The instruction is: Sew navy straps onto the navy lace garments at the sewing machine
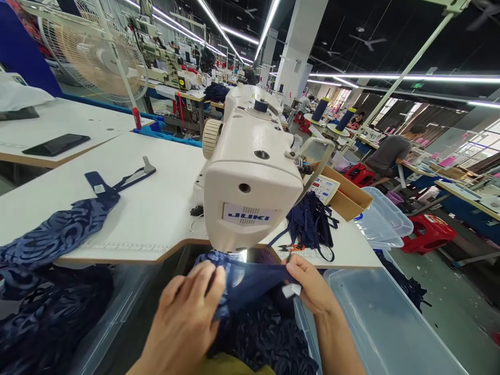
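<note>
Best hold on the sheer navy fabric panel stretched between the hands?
Probably the sheer navy fabric panel by its right end, pinched from the right: it tapers toward the right hand, while the left hand covers much of the other end.

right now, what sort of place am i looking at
Probably a garment factory: a JUKI sewing machine, navy thread cones and a pile of navy straps show it.
</note>
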The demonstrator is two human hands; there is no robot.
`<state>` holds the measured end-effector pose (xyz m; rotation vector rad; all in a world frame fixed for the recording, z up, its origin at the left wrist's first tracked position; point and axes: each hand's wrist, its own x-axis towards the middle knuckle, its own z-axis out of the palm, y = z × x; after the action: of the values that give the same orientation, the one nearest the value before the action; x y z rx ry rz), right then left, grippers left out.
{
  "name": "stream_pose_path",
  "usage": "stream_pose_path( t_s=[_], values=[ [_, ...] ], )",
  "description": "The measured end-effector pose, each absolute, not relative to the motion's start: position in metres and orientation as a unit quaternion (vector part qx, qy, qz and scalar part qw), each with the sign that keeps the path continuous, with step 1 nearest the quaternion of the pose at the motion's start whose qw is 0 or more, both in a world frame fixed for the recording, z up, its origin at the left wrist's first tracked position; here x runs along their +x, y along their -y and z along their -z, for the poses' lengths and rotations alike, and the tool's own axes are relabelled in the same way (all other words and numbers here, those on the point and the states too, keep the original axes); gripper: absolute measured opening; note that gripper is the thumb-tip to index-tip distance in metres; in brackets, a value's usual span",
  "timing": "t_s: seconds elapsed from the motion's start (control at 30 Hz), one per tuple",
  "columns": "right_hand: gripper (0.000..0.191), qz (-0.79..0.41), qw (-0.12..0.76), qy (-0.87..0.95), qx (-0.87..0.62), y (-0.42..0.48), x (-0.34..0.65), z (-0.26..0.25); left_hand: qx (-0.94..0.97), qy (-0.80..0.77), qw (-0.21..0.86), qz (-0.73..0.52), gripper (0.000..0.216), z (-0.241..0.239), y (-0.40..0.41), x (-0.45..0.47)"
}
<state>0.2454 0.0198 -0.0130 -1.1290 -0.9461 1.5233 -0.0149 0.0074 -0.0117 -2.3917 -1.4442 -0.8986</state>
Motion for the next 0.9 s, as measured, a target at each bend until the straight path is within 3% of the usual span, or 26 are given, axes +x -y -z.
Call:
stream_pose_path(
  t_s=[0.17, 0.3, 0.43, 0.6, 0.9],
  values=[
    [0.026, -0.573, 0.502, 0.466, -0.450, -0.033, 0.186, 0.005, -0.834, 0.421, 0.180, 0.308, 0.047, 0.022, -0.021, -0.035],
    [0.016, -0.406, 0.485, 0.581, -0.512, -0.043, 0.165, 0.006, -0.886, 0.310, 0.159, 0.305, 0.052, 0.025, -0.028, -0.028],
    [0.021, -0.287, 0.446, 0.686, -0.497, -0.043, 0.173, 0.008, -0.877, 0.349, 0.118, 0.310, 0.045, 0.026, -0.031, -0.027],
    [0.030, -0.271, 0.409, 0.731, -0.474, -0.039, 0.182, 0.009, -0.867, 0.350, 0.095, 0.341, 0.044, 0.033, -0.033, -0.032],
    [0.025, -0.291, 0.396, 0.747, -0.448, -0.052, 0.174, 0.001, -0.842, 0.413, 0.064, 0.342, 0.047, 0.032, -0.023, -0.024]
  ],
)
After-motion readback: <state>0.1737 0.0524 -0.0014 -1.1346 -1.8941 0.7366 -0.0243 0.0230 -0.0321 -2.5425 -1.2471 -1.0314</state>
